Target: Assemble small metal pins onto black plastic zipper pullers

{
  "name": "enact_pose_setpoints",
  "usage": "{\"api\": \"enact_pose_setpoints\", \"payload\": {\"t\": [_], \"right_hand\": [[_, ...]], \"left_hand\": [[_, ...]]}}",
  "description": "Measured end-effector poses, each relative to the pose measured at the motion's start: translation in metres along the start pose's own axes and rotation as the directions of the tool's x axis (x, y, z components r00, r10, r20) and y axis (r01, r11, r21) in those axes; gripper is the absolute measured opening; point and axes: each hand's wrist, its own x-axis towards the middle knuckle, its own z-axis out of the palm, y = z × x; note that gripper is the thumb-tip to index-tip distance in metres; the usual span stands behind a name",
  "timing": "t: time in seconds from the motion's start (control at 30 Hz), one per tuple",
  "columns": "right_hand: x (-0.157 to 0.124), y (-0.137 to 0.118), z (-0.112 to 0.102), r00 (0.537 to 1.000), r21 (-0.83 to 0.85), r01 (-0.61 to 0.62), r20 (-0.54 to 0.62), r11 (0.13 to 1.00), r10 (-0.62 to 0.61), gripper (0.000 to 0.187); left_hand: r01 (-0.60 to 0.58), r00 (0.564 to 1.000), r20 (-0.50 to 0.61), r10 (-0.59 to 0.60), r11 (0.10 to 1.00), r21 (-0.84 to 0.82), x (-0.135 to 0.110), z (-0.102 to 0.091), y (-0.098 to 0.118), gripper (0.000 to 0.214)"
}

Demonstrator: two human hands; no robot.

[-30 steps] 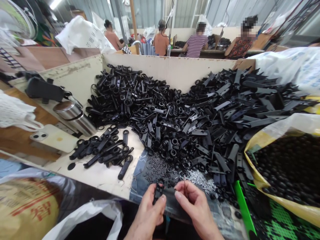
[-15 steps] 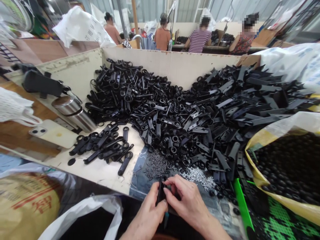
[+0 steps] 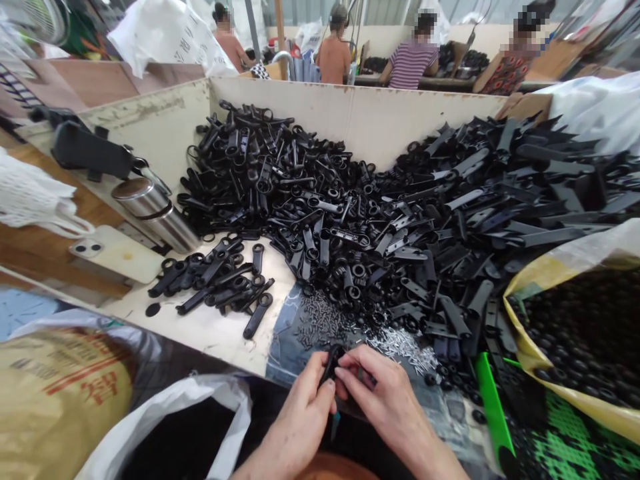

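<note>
My left hand (image 3: pixel 306 399) is closed around a black plastic handle-like part (image 3: pixel 331 363) with a ringed end, held tilted up at the table's front edge. Against its side, the fingers of my right hand (image 3: pixel 376 388) are pinched together; whatever sits between the fingertips is hidden. Just beyond my hands lie a heap of small dark screws (image 3: pixel 320 319) and a heap of silvery pins (image 3: pixel 403 348). Several similar ringed black parts (image 3: pixel 213 277) rest on the pale tabletop to the left.
A big pile of black parts (image 3: pixel 320 200) fills the walled table. Left stand a steel flask (image 3: pixel 157 213) and a phone (image 3: pixel 117 253). An open sack of black round pieces (image 3: pixel 585 327) and a green basket (image 3: pixel 493 407) are at right; a white-rimmed sack (image 3: pixel 235 427) is below. Several people sit beyond.
The view has shifted slightly, so the table appears a little higher and further right. The held part has tipped, showing its ringed end more; my right fingers have drawn slightly away from its top.
</note>
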Motion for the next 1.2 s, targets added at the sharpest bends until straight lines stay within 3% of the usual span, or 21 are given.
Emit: {"api": "enact_pose_setpoints", "payload": {"t": [0.23,0.43,0.57,0.73,0.83,1.0,1.2], "right_hand": [[-0.004,0.000,0.001,0.980,-0.129,0.190,-0.030,0.973,-0.195,0.024],[-0.009,0.004,0.002,0.931,-0.317,0.346,0.003,0.883,-0.364,0.027],[-0.010,0.002,0.003,0.930,-0.306,0.357,0.031,0.882,-0.366,0.025],[-0.012,-0.003,-0.003,0.936,-0.289,0.351,0.099,0.891,-0.337,0.032],[-0.018,-0.001,-0.008,0.938,-0.266,0.343,0.054,0.901,-0.342,0.042],[-0.025,0.008,-0.006,0.934,-0.284,0.349,0.033,0.893,-0.354,0.045],[-0.025,0.007,0.006,0.959,-0.290,0.282,0.076,0.914,-0.272,0.040]], "left_hand": [[-0.053,0.999,-0.001,0.053,0.998,0.017,-0.004,-0.004,0.011,0.038],[-0.158,0.977,0.151,0.150,0.987,0.039,0.002,-0.004,0.014,0.027],[-0.129,0.977,0.169,0.128,0.992,-0.003,0.006,-0.003,0.013,0.038],[-0.066,0.991,0.110,0.078,0.992,-0.106,0.009,-0.005,0.009,0.061],[-0.054,0.993,0.097,0.065,0.992,-0.112,0.009,-0.008,0.008,0.070],[-0.053,0.996,0.067,0.063,0.989,-0.140,0.010,-0.009,-0.001,0.071],[-0.058,0.996,0.052,0.069,0.981,-0.187,0.011,-0.007,-0.010,0.071]]}}
